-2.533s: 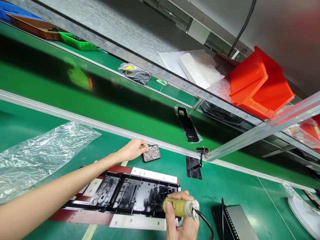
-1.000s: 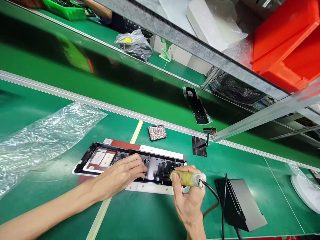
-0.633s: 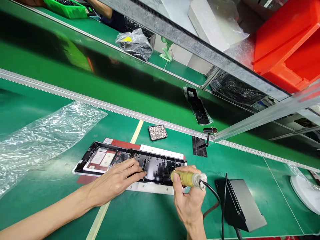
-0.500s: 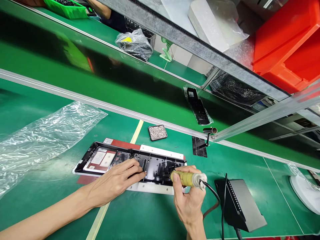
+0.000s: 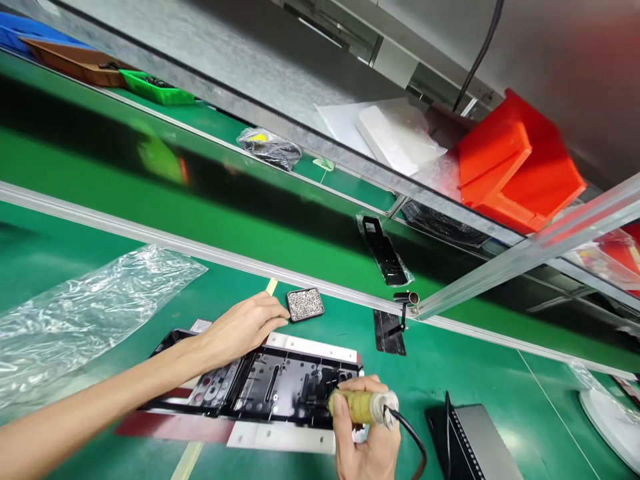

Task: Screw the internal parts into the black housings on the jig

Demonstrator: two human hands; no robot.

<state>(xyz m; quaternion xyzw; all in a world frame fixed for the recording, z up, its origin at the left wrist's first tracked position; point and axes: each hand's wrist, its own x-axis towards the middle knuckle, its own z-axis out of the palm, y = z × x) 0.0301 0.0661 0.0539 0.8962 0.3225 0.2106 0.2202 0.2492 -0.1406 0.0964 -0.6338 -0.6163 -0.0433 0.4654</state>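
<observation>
View from above a green workbench (image 5: 450,360). A long black plastic housing (image 5: 270,390) lies flat on a red-and-white backing near the bench's front edge; everything else is placed relative to it. Left hand (image 5: 245,327) reaches across the housing's far edge, fingers loose & slightly apart, fingertips just beside a small black screw tray (image 5: 305,305) w/ tiny silver screws; can't tell if anything is pinched. Right hand (image 5: 365,440), at the housing's right end, is clamped around a yellow-handled power screwdriver (image 5: 363,407), tip resting on the housing. Its black cable runs right toward a grey box (image 5: 475,443). Left of the housing: crumpled clear plastic bag (image 5: 90,310). Beyond & above: red bins (image 5: 515,167) on a shelf.
</observation>
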